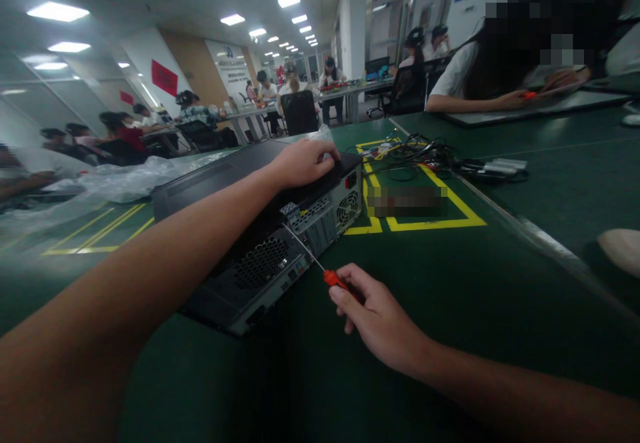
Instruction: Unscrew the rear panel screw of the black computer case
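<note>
A black desktop computer case [225,163] lies on its side on the green table, its grey back panel with ports, slots and a fan grille turned toward me. My left hand [307,161] presses on its top near the right end, fingers bent and holding it. A screwdriver [336,279] with a red-orange handle is gripped in my right hand [375,309]. Its long thin shaft points up and left, the tip at the back panel beside a small perforated metal bracket [290,211]. Whether the tip sits in a screw is too small to tell.
Tangled cables [415,153] lie on the table right of the case, near yellow tape marks [435,223]. Clear plastic wrap [125,179] lies behind on the left. Across the table a person [465,76] leans over a flat panel [545,106]. More people sit farther back.
</note>
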Motion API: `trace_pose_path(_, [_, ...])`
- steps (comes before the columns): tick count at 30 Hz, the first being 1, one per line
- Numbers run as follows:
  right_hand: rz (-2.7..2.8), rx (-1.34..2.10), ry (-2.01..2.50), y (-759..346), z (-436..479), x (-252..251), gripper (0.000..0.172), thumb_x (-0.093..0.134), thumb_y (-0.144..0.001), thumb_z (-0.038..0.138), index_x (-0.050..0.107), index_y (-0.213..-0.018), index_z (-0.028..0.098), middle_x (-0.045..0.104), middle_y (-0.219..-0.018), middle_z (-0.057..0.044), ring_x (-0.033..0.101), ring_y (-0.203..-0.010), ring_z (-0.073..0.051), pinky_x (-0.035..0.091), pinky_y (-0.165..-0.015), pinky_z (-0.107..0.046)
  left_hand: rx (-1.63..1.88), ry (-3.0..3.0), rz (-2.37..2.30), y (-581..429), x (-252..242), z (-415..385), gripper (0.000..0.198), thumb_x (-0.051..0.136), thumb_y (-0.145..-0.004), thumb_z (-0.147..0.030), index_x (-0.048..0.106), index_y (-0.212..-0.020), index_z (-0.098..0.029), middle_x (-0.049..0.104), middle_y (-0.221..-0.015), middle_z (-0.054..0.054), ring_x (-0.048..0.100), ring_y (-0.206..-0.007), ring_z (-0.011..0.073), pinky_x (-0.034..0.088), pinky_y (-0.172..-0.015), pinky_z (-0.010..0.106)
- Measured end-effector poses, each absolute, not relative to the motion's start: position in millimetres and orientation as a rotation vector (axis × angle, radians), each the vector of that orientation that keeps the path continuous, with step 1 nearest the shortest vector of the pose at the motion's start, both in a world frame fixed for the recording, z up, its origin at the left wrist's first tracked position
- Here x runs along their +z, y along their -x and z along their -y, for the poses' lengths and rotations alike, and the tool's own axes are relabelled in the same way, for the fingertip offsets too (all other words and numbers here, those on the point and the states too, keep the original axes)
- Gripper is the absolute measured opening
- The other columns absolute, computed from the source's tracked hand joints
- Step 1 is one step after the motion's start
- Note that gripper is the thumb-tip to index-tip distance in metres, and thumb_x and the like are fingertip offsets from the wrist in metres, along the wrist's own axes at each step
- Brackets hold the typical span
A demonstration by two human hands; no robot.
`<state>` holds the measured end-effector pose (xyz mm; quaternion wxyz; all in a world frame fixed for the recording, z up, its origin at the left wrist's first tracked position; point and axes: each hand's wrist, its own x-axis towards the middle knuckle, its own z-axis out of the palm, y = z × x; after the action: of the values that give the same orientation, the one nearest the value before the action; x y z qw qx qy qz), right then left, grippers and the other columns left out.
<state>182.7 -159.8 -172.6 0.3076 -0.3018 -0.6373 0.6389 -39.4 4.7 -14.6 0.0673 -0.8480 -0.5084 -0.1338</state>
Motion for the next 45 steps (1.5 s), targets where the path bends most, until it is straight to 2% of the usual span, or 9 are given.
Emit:
trace_pose_path(9, [1.703,1.692,0.776,-181.4,157.3,-172.2,0.032,0.050,-0.114,0.045,0.066,-0.111,0.018,0.063,-0.095,-0.005,0.063,-0.081,-0.018,0.054,-0.057,-0.025,-0.383,2.542,1.541,38.2,-14.1,-4.3,0.043,0.053,-0.096,-0.026,0.083,-0.125,-0.015,0.072,-0.086,0.008,0.064,-0.080,0.0213,0.047,-0.085,0.038])
trace_pose_path(14, [1.652,1.723,0.791,-182.3,158.0,-170.9,0.027,0.069,-0.104,0.039,0.056,-0.123,0.023,0.063,-0.099,0.000,0.059,-0.070,-0.013,0.055,-0.054,-0.025,-0.372,2.533,1.548,38.2,-14.4,-3.9,0.043,0.052,-0.097,-0.026,0.083,-0.126,-0.018,0.072,-0.085,0.007,0.064,-0.081,0.0221,0.047,-0.085,0.038])
trace_pose_path(16, [1.623,1.736,0.801,-181.7,158.6,-171.3,0.028,0.075,-0.099,0.031,0.053,-0.115,0.024,0.063,-0.100,0.001,0.058,-0.069,-0.012,0.053,-0.052,-0.023,-0.367,2.532,1.553,37.8,-14.1,-3.1,0.044,0.052,-0.097,-0.027,0.083,-0.127,-0.017,0.071,-0.085,0.007,0.065,-0.081,0.0221,0.047,-0.086,0.039])
trace_pose_path(20, [1.597,1.699,0.802,-179.0,159.2,-174.1,0.025,0.075,-0.096,0.026,0.051,-0.104,0.024,0.057,-0.092,0.003,0.058,-0.072,-0.013,0.053,-0.048,-0.019,-0.368,2.518,1.560,36.0,-12.8,-1.0,0.044,0.052,-0.096,-0.028,0.084,-0.125,-0.016,0.068,-0.080,0.006,0.063,-0.077,0.0214,0.047,-0.085,0.038])
trace_pose_path(28, [1.593,1.709,0.801,-180.7,158.8,-173.3,0.023,0.075,-0.099,0.025,0.054,-0.107,0.024,0.059,-0.097,0.004,0.060,-0.068,-0.010,0.055,-0.050,-0.018,-0.312,2.511,1.622,37.3,-12.2,-0.3,0.050,0.051,-0.095,-0.038,0.083,-0.128,-0.017,0.068,-0.078,0.007,0.062,-0.076,0.0226,0.048,-0.083,0.039])
trace_pose_path(38, [1.636,1.682,0.831,-181.6,158.9,-172.8,0.013,0.070,-0.106,0.029,0.059,-0.110,0.024,0.061,-0.089,0.003,0.062,-0.071,-0.014,0.055,-0.052,-0.020,-0.272,2.487,1.678,38.4,-11.8,-0.2,0.055,0.050,-0.094,-0.043,0.082,-0.131,-0.020,0.073,-0.085,0.009,0.064,-0.078,0.0235,0.048,-0.084,0.039])
trace_pose_path(45, [1.618,1.709,0.822,-181.4,157.6,-173.7,0.009,0.064,-0.111,0.032,0.064,-0.111,0.024,0.061,-0.089,0.000,0.063,-0.075,-0.015,0.052,-0.053,-0.020,-0.396,2.536,1.647,45.1,-16.1,-4.9,0.051,0.055,-0.090,-0.046,0.084,-0.125,-0.023,0.071,-0.079,0.008,0.062,-0.075,0.0239,0.048,-0.083,0.041])
